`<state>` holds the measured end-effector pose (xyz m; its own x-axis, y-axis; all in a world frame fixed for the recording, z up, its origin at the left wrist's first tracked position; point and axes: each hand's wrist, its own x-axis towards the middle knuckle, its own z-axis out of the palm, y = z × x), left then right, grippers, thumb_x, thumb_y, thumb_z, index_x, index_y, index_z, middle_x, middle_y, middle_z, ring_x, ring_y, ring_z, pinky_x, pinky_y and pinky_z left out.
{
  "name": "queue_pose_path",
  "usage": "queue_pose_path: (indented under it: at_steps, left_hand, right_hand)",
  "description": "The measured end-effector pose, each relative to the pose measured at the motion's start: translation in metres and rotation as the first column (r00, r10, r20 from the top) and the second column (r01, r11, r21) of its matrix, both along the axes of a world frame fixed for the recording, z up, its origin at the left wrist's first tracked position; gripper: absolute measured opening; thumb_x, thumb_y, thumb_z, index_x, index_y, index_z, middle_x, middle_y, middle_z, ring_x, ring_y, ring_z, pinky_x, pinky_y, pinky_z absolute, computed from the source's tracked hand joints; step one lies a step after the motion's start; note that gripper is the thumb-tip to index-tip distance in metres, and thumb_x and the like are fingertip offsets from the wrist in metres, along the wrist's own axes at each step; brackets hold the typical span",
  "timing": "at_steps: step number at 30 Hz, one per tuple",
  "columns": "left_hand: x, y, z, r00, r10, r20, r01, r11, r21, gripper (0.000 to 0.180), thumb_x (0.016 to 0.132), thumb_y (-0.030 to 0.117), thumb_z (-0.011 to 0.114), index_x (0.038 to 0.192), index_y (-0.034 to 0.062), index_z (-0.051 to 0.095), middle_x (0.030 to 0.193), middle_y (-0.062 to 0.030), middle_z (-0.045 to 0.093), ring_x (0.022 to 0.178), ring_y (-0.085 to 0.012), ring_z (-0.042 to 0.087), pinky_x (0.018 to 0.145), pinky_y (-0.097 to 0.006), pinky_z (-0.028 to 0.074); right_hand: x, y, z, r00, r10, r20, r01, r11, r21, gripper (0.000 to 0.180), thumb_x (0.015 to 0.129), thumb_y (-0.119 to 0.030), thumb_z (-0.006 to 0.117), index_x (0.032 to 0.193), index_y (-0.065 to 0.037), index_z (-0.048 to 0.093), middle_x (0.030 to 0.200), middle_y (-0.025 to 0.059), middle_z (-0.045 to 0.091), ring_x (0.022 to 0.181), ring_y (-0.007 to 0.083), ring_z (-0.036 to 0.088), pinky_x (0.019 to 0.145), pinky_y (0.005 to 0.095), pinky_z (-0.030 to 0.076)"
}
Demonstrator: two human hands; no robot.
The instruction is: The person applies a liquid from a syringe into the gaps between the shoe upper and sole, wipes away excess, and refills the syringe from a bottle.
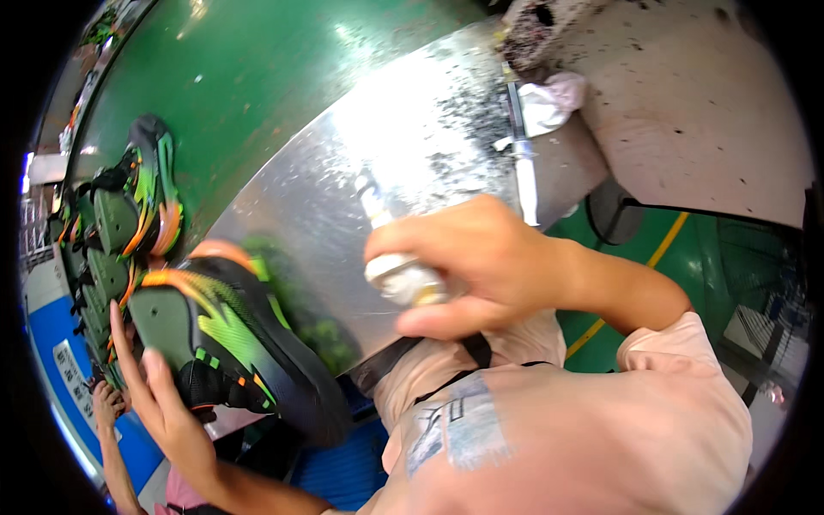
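Note:
A black, green and orange sports shoe [245,322] with a dark green last plate [163,322] in its opening stands at the left edge of the metal table, its toe jutting past the edge. Beside the last, my left hand [163,412] is open, fingers stretched up and thumb apart; whether it touches the shoe I cannot tell. My right hand [481,262] is closed round a tool with a white-wrapped handle [403,279] above the table. The tool's pale far end is blurred, so its kind is unclear.
Similar shoes [142,189] line the green surface [249,77] at left. Dark crumbs cover part of the metal table [318,172]. A slim white-and-black rod [521,146], white cloth [549,103] and dirty block [536,39] lie at its far right. Another person's hand [107,403] is at lower left.

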<state>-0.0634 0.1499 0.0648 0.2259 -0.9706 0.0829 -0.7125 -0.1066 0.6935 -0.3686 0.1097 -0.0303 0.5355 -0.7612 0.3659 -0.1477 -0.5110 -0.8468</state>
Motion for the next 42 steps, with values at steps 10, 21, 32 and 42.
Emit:
queue_pose_path:
  at_steps: [10,21,32,42]
  left_hand:
    - [-0.015,-0.034,-0.002,0.468,-0.550,0.692,0.603,0.771,0.205,0.080,0.035,0.001,0.077,0.113,0.0047,0.055,0.112,-0.0143,0.051,0.101,-0.0301,0.052,0.085,-0.035,0.041]
    - [-0.001,0.062,-0.034,0.722,-0.361,0.591,0.539,0.828,-0.152,0.037,0.070,0.017,0.063,0.100,-0.0051,0.060,0.101,-0.0216,0.062,0.095,-0.0356,0.061,0.084,-0.039,0.047]
    - [-0.034,0.096,-0.050,0.828,-0.159,0.538,0.397,0.843,-0.363,0.012,0.076,0.006,0.058,0.084,0.0036,0.066,0.085,-0.0102,0.067,0.082,-0.0237,0.066,0.062,-0.027,0.051]
    - [-0.026,0.104,-0.065,0.832,-0.192,0.521,0.386,0.874,-0.294,0.017,0.082,0.012,0.052,0.092,0.0100,0.066,0.096,-0.0047,0.067,0.092,-0.0194,0.064,0.075,-0.025,0.047]
  right_hand:
    - [-0.091,-0.007,0.009,0.544,-0.328,-0.772,0.217,0.944,-0.247,0.077,0.058,-0.031,0.078,0.125,-0.014,0.043,0.097,0.0131,0.049,0.086,0.0297,0.054,0.071,0.0384,0.046]
    - [-0.105,0.018,0.022,0.962,-0.042,-0.270,0.200,0.779,0.594,0.073,0.063,-0.015,0.073,0.126,-0.009,0.036,0.112,0.0069,0.045,0.087,0.0137,0.049,0.062,0.0231,0.044]
    - [-0.095,0.038,0.059,0.878,-0.390,-0.276,0.462,0.547,0.698,0.087,0.059,-0.053,0.076,0.122,-0.006,0.038,0.083,0.0000,0.045,0.059,0.0027,0.039,0.039,0.0120,0.029]
    - [0.078,-0.023,0.098,0.784,0.328,0.528,-0.595,0.153,0.789,0.081,0.076,-0.071,0.046,0.117,-0.003,0.033,0.076,0.0075,0.046,0.065,0.0150,0.046,0.050,0.0244,0.043]
